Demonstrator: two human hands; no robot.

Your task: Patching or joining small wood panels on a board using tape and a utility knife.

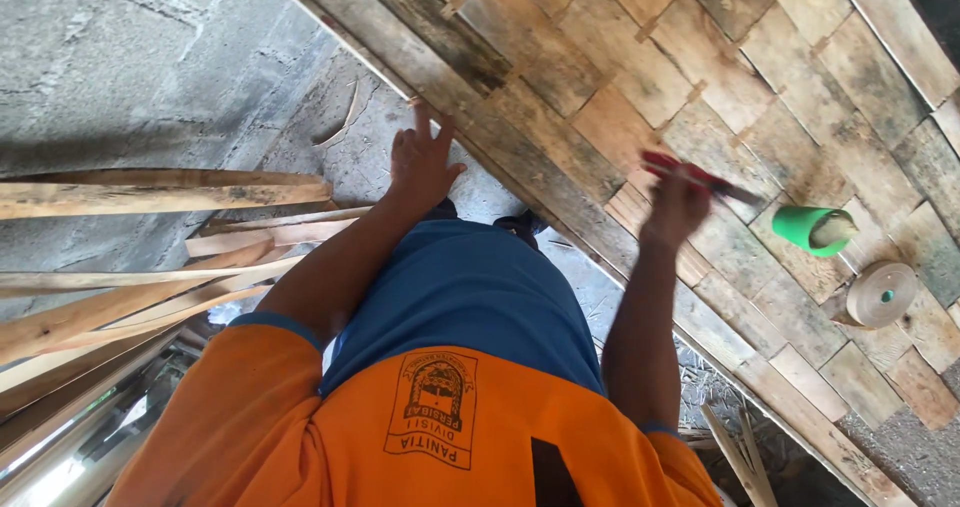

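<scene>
1. One view only, from a camera worn on the person's head.
2. It faces steeply down over the orange and blue shirt (440,367) toward the concrete floor (150,67).
3. It sits close: the chest and both forearms fill the lower middle.
4. The woven bamboo panel (700,97) crosses the upper right; loose wooden slats (150,197) lie at left.

A green plastic spool (812,230) and a tan tape roll (880,294) lie near each other. Long pale wooden slats (150,195) are stacked beside the grey concrete floor (120,67).
</scene>
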